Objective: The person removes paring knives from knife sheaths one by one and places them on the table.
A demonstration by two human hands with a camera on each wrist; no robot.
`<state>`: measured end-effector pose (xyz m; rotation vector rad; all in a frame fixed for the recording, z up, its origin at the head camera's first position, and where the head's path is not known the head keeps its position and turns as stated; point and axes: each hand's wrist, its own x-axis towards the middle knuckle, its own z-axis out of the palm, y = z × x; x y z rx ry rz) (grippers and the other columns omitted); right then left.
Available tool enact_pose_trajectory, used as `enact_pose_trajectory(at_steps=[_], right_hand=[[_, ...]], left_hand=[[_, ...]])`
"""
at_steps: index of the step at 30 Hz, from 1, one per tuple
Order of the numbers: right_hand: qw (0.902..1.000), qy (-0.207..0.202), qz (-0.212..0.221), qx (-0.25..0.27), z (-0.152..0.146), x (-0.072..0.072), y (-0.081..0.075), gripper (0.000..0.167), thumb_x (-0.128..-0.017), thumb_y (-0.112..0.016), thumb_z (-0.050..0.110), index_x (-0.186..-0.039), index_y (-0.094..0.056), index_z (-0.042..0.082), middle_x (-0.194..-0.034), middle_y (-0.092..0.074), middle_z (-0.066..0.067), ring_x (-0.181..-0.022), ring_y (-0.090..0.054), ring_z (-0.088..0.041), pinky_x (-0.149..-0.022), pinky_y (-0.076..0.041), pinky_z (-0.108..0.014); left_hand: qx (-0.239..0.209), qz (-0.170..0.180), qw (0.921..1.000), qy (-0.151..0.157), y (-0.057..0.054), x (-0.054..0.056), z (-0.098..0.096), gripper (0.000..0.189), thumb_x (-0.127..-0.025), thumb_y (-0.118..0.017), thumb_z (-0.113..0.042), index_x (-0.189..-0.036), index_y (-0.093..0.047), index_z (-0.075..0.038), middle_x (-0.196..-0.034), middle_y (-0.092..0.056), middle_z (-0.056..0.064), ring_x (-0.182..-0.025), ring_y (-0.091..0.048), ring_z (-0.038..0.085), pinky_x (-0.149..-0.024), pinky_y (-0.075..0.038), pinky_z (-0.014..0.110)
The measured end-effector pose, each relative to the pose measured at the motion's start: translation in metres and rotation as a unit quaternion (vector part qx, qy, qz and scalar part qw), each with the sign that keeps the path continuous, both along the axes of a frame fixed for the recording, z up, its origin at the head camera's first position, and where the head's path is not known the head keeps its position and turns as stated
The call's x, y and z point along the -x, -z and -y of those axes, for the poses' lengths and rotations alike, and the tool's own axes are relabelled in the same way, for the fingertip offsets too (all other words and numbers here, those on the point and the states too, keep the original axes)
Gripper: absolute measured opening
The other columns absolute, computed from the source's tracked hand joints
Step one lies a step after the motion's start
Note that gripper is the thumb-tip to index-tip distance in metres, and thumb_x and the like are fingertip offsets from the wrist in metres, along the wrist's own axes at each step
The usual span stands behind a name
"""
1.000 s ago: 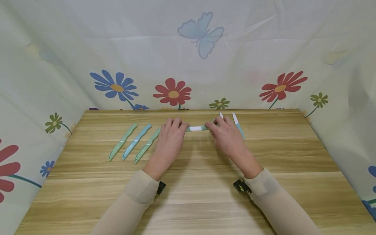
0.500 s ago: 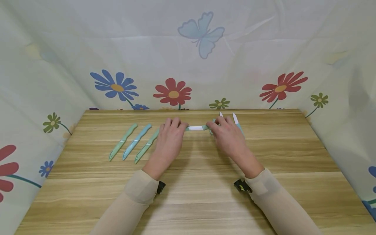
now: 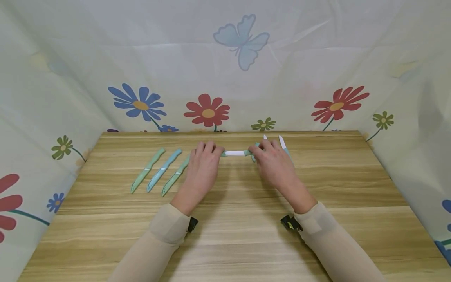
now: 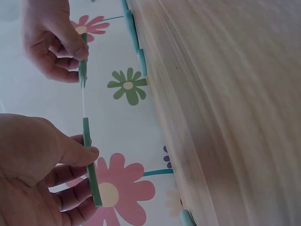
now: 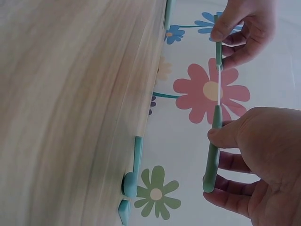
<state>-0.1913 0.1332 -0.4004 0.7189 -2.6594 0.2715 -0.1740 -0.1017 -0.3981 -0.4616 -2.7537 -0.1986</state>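
A green-handled paring knife with a white blade point(image 3: 235, 153) is held level above the table between both hands. My left hand point(image 3: 203, 164) pinches its green sheath point(image 4: 92, 174) between thumb and fingers. My right hand point(image 3: 276, 162) grips the green handle point(image 5: 213, 160). The blade's middle stretch lies bare between handle and sheath, while its tip is hidden. Left of my left hand lie two green knives, the outer green knife point(image 3: 148, 170) and the inner green knife point(image 3: 172, 182), with a blue knife point(image 3: 163, 170) between them, all with blades covered.
Beyond my right hand lie a bare-bladed blue knife point(image 3: 283, 143) and another white blade point(image 3: 265, 137), both partly hidden by the hand. Teal pieces point(image 3: 257, 145) show beside its fingers. A flower-printed curtain point(image 3: 151, 51) encloses the wooden table point(image 3: 232, 243) at back and sides.
Both hands have drawn slightly apart, the left one moving a little left and the right one a little right. More of the white blade shows between handle and sheath.
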Motion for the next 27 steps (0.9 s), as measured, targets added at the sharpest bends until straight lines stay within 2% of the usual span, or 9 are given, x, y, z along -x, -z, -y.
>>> enact_pose_trajectory(at_steps=[8,18,27], right_hand=[[1.0000,0.007,-0.002,0.000,-0.0033,0.0003,-0.0023,0.027,-0.101,-0.069,0.006,-0.126,-0.075,0.013,-0.110,-0.066,-0.015,-0.096,-0.058,-0.038,-0.078,-0.057,-0.047],[0.9998,0.017,-0.001,0.002,-0.0050,0.0017,-0.0001,0.026,-0.103,-0.065,0.008,-0.127,-0.075,0.011,-0.106,-0.065,-0.014,-0.087,-0.055,-0.035,-0.070,-0.053,-0.044],[0.9981,0.039,0.046,0.007,-0.0046,0.0018,-0.0019,0.030,-0.104,-0.067,0.012,-0.133,-0.072,0.010,-0.102,-0.062,-0.012,-0.082,-0.051,-0.031,-0.067,-0.049,-0.041]], left_hand=[[-0.004,0.008,0.9999,-0.007,0.0003,0.0003,0.0022,0.030,-0.102,-0.068,-0.003,-0.131,-0.072,-0.009,-0.120,-0.060,0.012,-0.106,-0.050,0.033,-0.086,-0.049,0.047],[-0.014,0.016,0.9997,-0.012,0.0003,0.0013,0.0031,0.030,-0.105,-0.064,-0.002,-0.133,-0.071,-0.008,-0.117,-0.058,0.012,-0.102,-0.050,0.033,-0.081,-0.048,0.044],[-0.026,0.021,0.9993,-0.014,0.0002,0.0022,0.0034,0.033,-0.101,-0.068,-0.001,-0.133,-0.071,-0.007,-0.117,-0.058,0.013,-0.100,-0.050,0.032,-0.080,-0.050,0.045]])
